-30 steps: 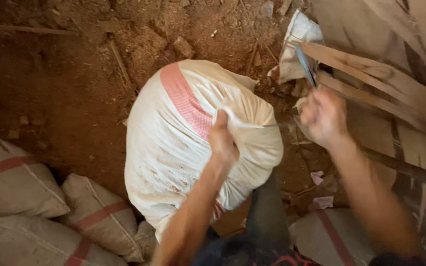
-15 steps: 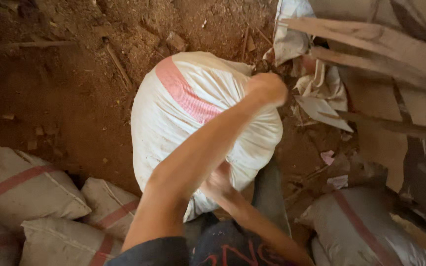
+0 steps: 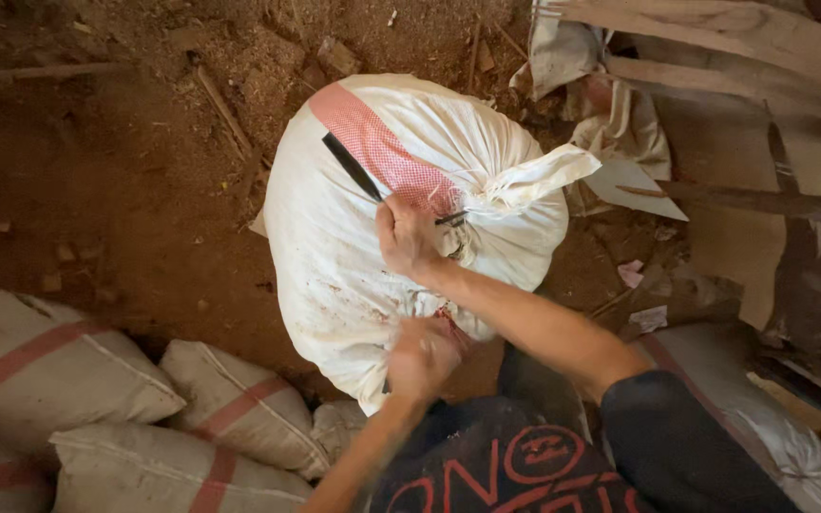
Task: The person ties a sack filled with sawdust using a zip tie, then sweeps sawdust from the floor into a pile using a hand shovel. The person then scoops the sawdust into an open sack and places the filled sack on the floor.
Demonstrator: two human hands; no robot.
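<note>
A full white woven sack (image 3: 334,256) with a red stripe stands on the dirt floor in front of me, its neck bunched and pointing right. A black strap (image 3: 352,167) runs over the top of it. My right hand (image 3: 407,237) is closed on this strap at the sack's tied neck. My left hand (image 3: 422,357) is closed on the near lower side of the sack, close to my body. What exactly lies inside the left fist is hidden.
Several filled sacks (image 3: 59,380) with red stripes lie stacked at the lower left. Wooden boards (image 3: 743,28) and crumpled empty bags (image 3: 610,114) lean at the upper right. Red dirt floor (image 3: 97,171) with sticks and clods spreads to the left. Another sack (image 3: 743,408) lies at the lower right.
My right hand came down from the upper right onto the sack's neck and took the black strap. My left hand slid from the sack's top to its near lower side.
</note>
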